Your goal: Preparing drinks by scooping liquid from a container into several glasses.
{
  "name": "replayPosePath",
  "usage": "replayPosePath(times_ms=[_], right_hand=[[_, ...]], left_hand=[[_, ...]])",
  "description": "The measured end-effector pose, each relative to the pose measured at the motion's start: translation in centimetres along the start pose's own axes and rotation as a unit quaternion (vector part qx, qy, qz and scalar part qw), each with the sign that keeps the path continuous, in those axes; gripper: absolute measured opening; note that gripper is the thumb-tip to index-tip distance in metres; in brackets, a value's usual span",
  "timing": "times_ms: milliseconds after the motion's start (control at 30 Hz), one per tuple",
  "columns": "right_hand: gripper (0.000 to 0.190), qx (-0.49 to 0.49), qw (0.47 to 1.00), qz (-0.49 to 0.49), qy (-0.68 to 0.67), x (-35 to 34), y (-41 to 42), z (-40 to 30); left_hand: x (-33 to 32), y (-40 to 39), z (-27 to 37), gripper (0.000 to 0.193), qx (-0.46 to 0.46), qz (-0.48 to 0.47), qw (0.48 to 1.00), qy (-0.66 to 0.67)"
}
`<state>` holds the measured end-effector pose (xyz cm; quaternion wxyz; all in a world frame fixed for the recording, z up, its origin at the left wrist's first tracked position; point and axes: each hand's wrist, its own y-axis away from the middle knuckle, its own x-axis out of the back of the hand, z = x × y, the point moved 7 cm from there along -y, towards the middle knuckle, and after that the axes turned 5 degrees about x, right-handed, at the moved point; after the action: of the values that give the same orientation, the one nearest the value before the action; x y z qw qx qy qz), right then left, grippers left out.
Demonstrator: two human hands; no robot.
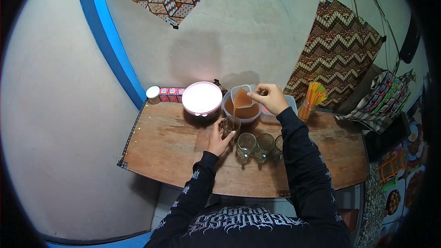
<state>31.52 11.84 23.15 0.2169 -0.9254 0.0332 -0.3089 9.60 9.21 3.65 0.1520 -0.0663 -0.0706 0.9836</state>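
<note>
My right hand grips a small clear plastic container and tilts it over a glass mug. Orange-brown liquid runs from its lip in a thin stream. Beneath it, my left hand holds the glass mug by its side, and the stream falls into its mouth. Behind the mug stands a round plastic tub, with the same brown liquid inside. Three more glass mugs, a left one, a middle one and a right one, stand nearer to me; my right sleeve partly covers the last.
On the wooden table stand a pink-rimmed tub with a white lid, red-and-blue boxes and a white-lidded jar. Right of the liquid lie a rectangular plastic container and a jar of colourful straws. Hanging sachets crowd the right side.
</note>
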Motion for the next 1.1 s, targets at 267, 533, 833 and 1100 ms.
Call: replayPosePath(times_ms=[267,533,833,1100], right_hand=[[0.039,0.001,1.0,-0.002,-0.001,0.0,0.0,-0.3],[0.039,-0.002,1.0,-0.005,0.02,0.0,-0.1,-0.7],[0.037,0.022,1.0,-0.004,0.007,-0.1,0.1,-1.4],[0.039,0.013,1.0,-0.014,0.021,0.2,0.0,-1.6]], left_hand=[[0.0,0.1,-0.2,0.07,0.004,0.005,1.0,0.007],[0.0,-0.1,-0.5,0.069,0.004,0.004,1.0,0.013],[0.1,0.0,-0.6,0.069,0.0,0.004,1.0,0.0],[-0.1,0.0,-0.4,0.069,0.002,0.006,1.0,0.002]])
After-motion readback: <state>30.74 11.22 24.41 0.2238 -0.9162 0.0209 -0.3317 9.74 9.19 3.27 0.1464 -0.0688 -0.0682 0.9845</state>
